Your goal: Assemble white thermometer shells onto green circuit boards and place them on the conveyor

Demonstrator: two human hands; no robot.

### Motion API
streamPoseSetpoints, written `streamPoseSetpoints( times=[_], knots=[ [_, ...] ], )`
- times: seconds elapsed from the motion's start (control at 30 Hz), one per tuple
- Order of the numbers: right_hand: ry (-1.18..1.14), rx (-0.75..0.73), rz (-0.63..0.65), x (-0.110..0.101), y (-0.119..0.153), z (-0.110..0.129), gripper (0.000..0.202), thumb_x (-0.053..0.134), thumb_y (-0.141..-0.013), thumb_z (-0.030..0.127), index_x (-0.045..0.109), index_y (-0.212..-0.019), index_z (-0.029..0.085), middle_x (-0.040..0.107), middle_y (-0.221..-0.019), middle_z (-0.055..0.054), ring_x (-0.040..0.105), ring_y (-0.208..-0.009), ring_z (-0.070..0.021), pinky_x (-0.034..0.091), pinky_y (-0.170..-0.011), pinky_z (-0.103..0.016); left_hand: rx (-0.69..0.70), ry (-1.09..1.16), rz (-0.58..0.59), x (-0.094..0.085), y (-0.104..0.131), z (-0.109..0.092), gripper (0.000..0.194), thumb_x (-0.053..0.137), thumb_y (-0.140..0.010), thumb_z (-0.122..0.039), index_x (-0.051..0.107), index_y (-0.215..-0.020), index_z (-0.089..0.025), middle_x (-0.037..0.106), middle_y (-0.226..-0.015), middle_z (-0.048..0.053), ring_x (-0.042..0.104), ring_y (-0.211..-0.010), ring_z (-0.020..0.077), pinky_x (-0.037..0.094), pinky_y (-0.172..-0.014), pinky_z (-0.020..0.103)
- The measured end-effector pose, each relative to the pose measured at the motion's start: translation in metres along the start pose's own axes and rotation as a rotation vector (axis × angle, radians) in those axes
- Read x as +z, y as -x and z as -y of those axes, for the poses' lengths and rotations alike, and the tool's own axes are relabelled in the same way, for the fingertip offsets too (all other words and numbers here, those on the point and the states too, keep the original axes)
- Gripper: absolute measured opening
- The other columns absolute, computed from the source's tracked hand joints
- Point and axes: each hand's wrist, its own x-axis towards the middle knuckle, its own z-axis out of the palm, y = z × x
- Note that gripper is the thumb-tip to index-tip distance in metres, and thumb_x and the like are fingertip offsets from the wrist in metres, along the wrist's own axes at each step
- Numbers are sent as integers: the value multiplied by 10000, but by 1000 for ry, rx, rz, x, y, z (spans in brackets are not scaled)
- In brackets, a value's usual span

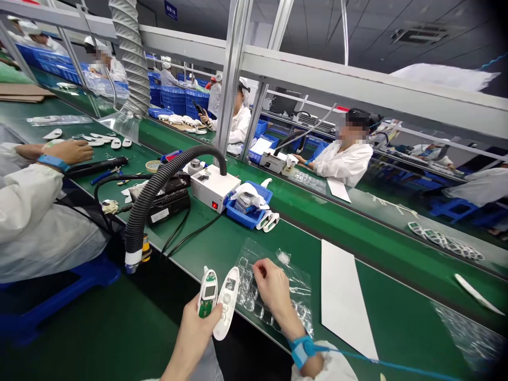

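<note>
My left hand (196,330) is closed on two halves of a small handheld device. One is a white housing half (208,292) with a green circuit board and a small grey screen; the other is a white cover (227,307) with a window and a round button area. They stand side by side, both tilted upright. My right hand (274,286), with a blue wrist strap (304,350), hovers over or rests on a clear plastic bag (299,278) with several transparent pieces. Its thumb and fingertips are pinched together; what they hold, if anything, is too small to make out.
A white sheet (344,296) lies right of the bag. Beyond stand a blue tray (248,214), a white box (214,188) and a black flexible hose (153,196). A co-worker's hand (71,152) is at the left. A green conveyor (381,238) runs behind the bench.
</note>
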Motion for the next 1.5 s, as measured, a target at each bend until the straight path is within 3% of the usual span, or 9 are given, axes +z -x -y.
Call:
streamPoseSetpoints(
  times=[0.1, 0.2, 0.3, 0.43, 0.73, 1.03, 1.2, 1.33, 1.5],
  knots=[
    [-18, -99, -61, -3, 6, 6, 209, 436, -927, 255, 605, -823, 188, 637, -795, -41, 581, -689, -180, 363, -622, -274, 3, 0, 3, -1, 2, 0, 199, 672, -631, -343, 568, -654, -175, 430, -529, -61, 341, -492, 93, 273, -426, 192],
    [-242, -98, -129, -12, 8, 14, 224, 460, -923, 294, 581, -773, 181, 593, -742, -30, 541, -666, -167, 394, -641, -271, 8, -11, 4, -3, 5, 1, 189, 669, -647, -325, 548, -634, -180, 399, -519, -72, 309, -474, 82, 251, -416, 191],
    [-550, -9, -15, -23, 13, 27, 232, 530, -885, 345, 579, -728, 181, 565, -679, -6, 498, -611, -145, 406, -592, -250, 17, -27, 8, -3, 7, 2, 185, 665, -664, -314, 541, -633, -179, 404, -523, -70, 311, -476, 81, 254, -420, 195],
    [-665, 26, 163, -29, 24, 42, 227, 566, -844, 338, 587, -693, 170, 527, -630, 12, 432, -556, -122, 361, -527, -240, 41, -53, 16, 0, 9, 2, 170, 657, -675, -300, 561, -644, -164, 445, -546, -55, 336, -510, 89, 292, -461, 204],
    [-667, 68, 200, -20, 27, 42, 207, 568, -828, 310, 574, -686, 159, 476, -607, 29, 381, -536, -107, 304, -505, -233, 70, -105, 21, 6, 16, -7, 159, 670, -672, -302, 617, -693, -154, 574, -604, -13, 462, -578, 140, 390, -548, 234],
    [-703, 133, 179, -17, 32, 36, 206, 597, -819, 325, 485, -710, 192, 444, -596, 58, 367, -529, -103, 287, -499, -229, 69, -109, 1, 10, 15, -12, 153, 684, -656, -298, 611, -664, -163, 586, -578, -13, 480, -559, 147, 392, -531, 233],
    [-867, 177, 192, -3, 39, 36, 235, 622, -790, 267, 396, -739, 225, 418, -620, 82, 381, -531, -96, 317, -497, -210, 99, -149, 11, 9, 18, -8, 161, 669, -685, -316, 592, -679, -175, 566, -576, -21, 497, -570, 155, 404, -543, 237],
    [-981, 214, 124, 4, 42, 45, 248, 654, -767, 229, 407, -750, 223, 427, -629, 86, 398, -545, -92, 346, -513, -197, 123, -178, 5, 5, 17, -4, 172, 674, -704, -329, 587, -675, -183, 552, -571, -25, 528, -592, 168, 424, -560, 236],
    [-1239, 274, 246, 22, 54, 65, 306, 714, -766, 417, 537, -844, 180, 581, -692, 13, 519, -607, -130, 423, -569, -230, 106, -58, -28, -3, 20, -3, 241, 761, -666, -371, 638, -706, -167, 598, -602, 1, 556, -622, 180, 442, -554, 227]
  ],
)
